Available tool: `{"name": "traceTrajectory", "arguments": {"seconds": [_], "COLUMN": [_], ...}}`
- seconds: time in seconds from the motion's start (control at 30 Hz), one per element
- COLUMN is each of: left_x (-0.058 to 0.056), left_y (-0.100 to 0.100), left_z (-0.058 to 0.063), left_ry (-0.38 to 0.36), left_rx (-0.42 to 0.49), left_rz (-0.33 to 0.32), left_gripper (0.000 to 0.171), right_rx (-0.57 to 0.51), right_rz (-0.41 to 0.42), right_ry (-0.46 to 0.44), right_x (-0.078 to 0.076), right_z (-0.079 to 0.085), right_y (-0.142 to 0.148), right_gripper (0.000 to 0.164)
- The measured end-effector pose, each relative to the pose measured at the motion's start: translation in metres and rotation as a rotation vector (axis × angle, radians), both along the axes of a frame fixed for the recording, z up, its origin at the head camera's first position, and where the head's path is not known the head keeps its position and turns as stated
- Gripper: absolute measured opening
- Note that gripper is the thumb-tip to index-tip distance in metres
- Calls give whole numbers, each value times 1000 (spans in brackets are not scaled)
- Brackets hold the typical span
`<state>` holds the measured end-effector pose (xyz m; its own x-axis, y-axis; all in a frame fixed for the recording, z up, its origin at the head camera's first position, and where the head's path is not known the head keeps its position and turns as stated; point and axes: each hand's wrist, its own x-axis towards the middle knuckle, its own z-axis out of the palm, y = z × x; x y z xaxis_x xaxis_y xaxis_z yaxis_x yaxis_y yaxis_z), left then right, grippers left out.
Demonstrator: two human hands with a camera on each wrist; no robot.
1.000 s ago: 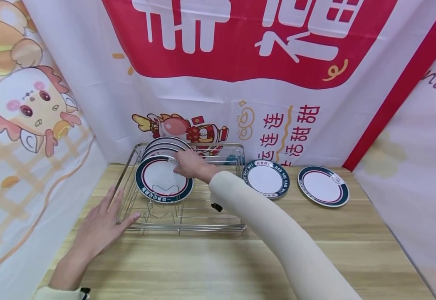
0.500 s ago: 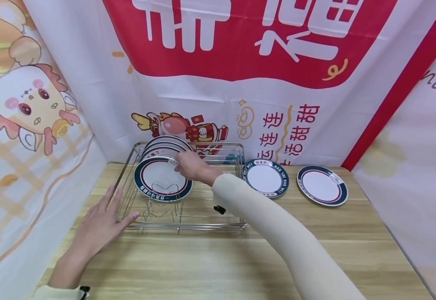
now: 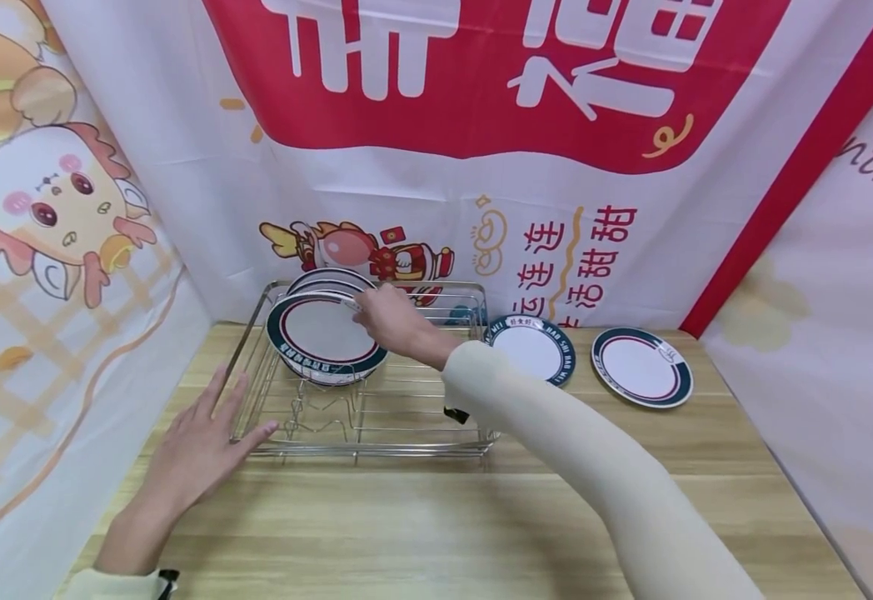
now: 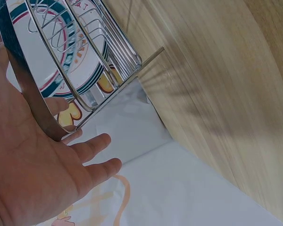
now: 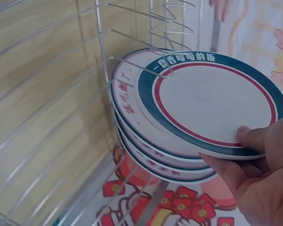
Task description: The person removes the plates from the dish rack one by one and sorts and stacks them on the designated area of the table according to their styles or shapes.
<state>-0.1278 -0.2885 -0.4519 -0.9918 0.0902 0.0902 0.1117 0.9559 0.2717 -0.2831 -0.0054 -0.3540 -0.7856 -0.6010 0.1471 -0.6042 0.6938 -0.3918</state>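
Observation:
In the head view my right hand (image 3: 401,323) pinches the right rim of a white plate (image 3: 322,332) with a dark green band and red ring. Thumb on its face, fingers beneath, as the right wrist view shows for that hand (image 5: 269,165). The plate leans back over the wire dish rack (image 3: 421,451). Several more plates (image 5: 125,94) stand in the slots behind it, some with red lettering. At the rack's front left corner, my left hand (image 3: 200,450) rests with fingers spread; the metal rail (image 4: 35,108) lies against its palm in the left wrist view.
To the right of the rack, a green-rimmed plate (image 3: 526,348) and another with a red ring (image 3: 642,367) lie on the wooden table (image 3: 421,533). Printed cloth (image 3: 376,179) hangs close behind the rack, with more cloth at both sides.
The right hand has raised the gripped plate and tipped it back, so its face covers more of the plates behind. The left hand stays at the rack's corner.

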Motion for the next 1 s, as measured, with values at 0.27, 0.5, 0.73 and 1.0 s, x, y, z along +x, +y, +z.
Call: {"name": "traceTrajectory", "arguments": {"seconds": [0.27, 0.5, 0.73, 1.0], "left_x": [3, 1, 0, 0], "left_y": [0, -3, -3, -1], "left_z": [-2, -4, -3, -1], "left_ry": [-2, -9, -10, -15], "left_rx": [-1, -4, -7, -10], "left_rz": [-11, -9, -10, -15], "left_gripper": [95, 96, 96, 98], "right_rx": [-112, -195, -259, -251], "right_rz": [-11, -39, -76, -206], "right_ry": [53, 131, 137, 146], "right_x": [8, 16, 19, 17], "right_z": [26, 45, 58, 71], "right_y": [27, 59, 99, 159], "right_gripper": [15, 13, 16, 22]}}
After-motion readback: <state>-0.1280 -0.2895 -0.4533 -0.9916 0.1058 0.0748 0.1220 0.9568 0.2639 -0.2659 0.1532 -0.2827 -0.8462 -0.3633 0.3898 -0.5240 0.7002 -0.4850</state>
